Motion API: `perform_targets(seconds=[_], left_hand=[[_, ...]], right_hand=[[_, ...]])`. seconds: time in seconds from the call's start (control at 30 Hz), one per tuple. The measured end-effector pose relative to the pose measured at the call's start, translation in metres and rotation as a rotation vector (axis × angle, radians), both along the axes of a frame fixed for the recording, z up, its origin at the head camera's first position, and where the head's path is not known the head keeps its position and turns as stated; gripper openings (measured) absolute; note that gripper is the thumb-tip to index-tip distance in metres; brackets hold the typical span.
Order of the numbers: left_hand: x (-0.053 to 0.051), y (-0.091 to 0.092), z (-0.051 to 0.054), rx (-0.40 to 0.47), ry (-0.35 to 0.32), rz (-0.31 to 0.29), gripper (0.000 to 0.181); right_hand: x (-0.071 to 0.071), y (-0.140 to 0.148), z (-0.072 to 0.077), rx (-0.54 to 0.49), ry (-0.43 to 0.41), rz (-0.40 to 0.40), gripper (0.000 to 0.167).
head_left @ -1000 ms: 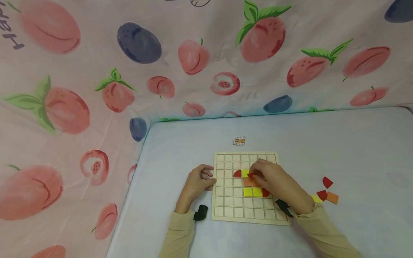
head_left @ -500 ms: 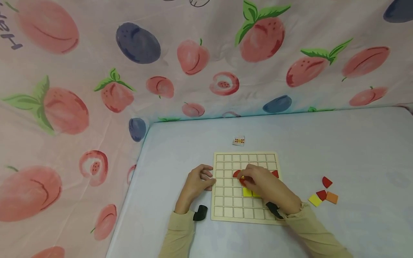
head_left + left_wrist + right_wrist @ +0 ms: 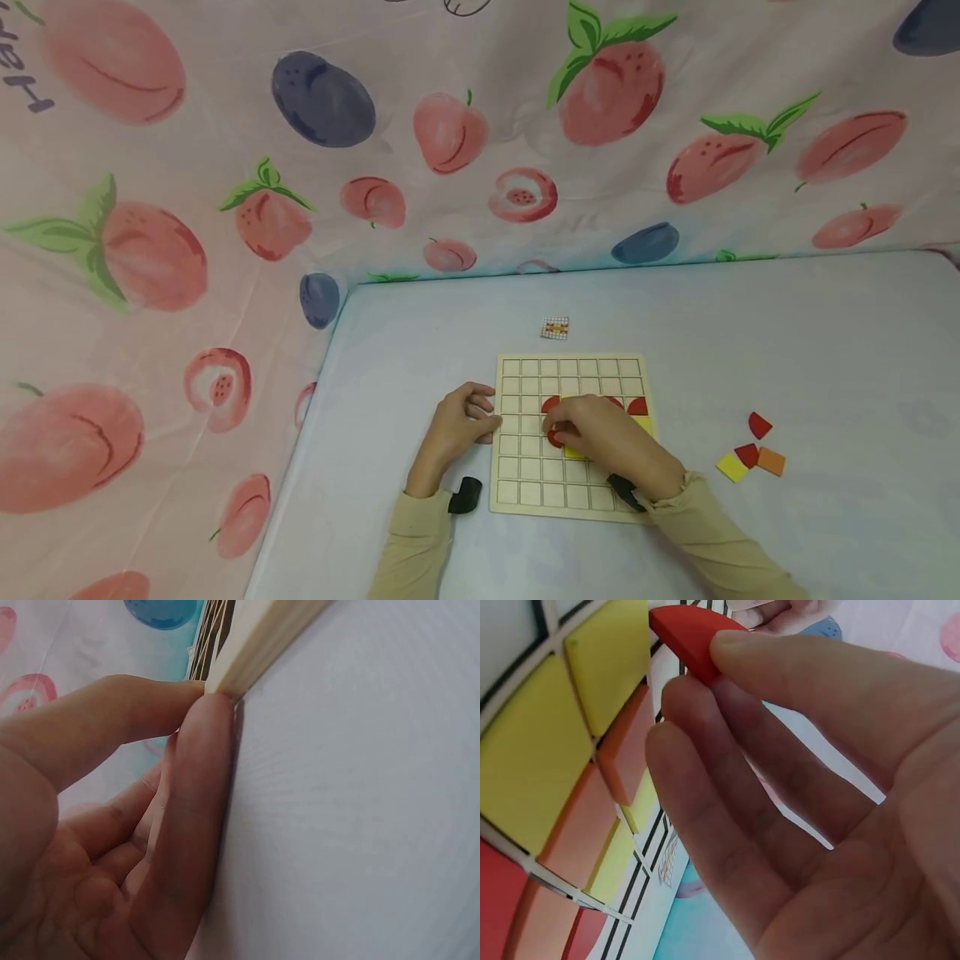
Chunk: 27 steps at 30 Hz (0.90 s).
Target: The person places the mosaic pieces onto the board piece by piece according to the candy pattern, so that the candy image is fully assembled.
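Observation:
My left hand holds the left edge of a pale wooden grid board; in the left wrist view thumb and a finger meet at the board's edge. Over the board's middle, my right hand pinches a red quarter-circle tile between thumb and fingertips. That tile is tilted, close to the yellow square tiles seated in the grid. Orange tiles lie beside them, mostly hidden by the hand in the head view. Red quarter-circle tiles sit in the grid's third row.
Right of the board lie loose tiles: a red quarter-circle, another red one, a yellow square and an orange square. A small pattern card lies behind the board. A fruit-print cloth rises behind the white table.
My right hand has moved left and slightly nearer across the board, carrying the red quarter-circle tile. Tiles at the grid's right side have come into view. The left hand has stayed still.

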<state>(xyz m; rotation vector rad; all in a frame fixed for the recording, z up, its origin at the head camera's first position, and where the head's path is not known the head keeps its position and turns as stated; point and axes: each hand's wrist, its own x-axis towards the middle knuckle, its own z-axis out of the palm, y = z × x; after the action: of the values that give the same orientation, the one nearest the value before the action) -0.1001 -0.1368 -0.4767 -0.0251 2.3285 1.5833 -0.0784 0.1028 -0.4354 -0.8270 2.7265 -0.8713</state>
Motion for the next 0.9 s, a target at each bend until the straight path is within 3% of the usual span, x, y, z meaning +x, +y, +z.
perform_targets(seconds=[0.5,0.9], left_hand=[[-0.001,0.0,-0.002,0.0,0.009,-0.003,0.041],[-0.001,0.0,-0.001,0.011,0.005,-0.001,0.042]], right_hand=[[0.0,-0.001,-0.002,0.023,-0.016,0.047,0.012],[0.0,-0.005,-0.009,0.038,0.044,0.073,0.013]])
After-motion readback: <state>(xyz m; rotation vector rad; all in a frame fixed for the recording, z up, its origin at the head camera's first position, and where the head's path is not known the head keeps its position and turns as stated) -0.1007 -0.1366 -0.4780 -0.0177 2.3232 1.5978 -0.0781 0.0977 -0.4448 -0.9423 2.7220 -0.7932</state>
